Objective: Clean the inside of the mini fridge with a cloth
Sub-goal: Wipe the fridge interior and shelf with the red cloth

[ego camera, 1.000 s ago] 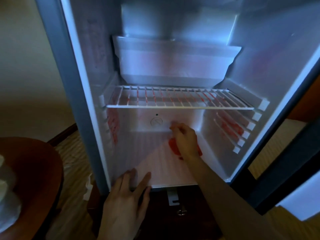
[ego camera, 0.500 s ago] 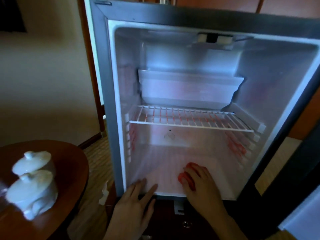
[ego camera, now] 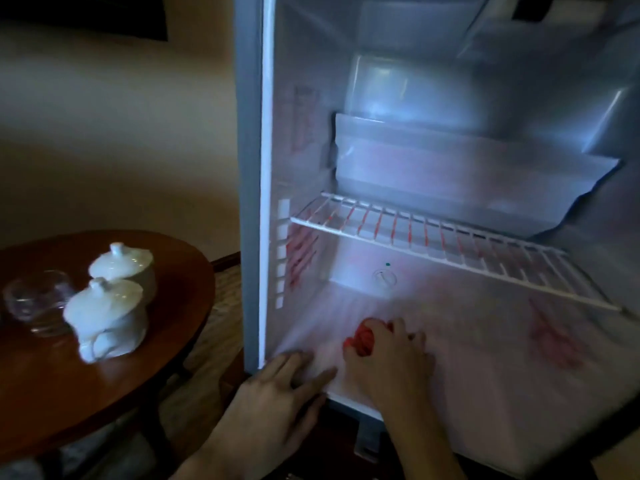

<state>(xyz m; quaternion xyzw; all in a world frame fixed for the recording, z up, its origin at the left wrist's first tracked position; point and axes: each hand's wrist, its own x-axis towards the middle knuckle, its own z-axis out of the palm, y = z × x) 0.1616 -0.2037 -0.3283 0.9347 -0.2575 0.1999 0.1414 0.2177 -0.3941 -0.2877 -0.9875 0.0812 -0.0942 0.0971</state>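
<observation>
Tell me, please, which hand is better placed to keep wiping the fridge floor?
The right hand: it already grips the red cloth on the fridge floor. The left hand rests flat on the floor's front edge, holding nothing.

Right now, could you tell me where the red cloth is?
The red cloth lies on the fridge floor, front left, under the right hand, below the wire shelf.
</observation>
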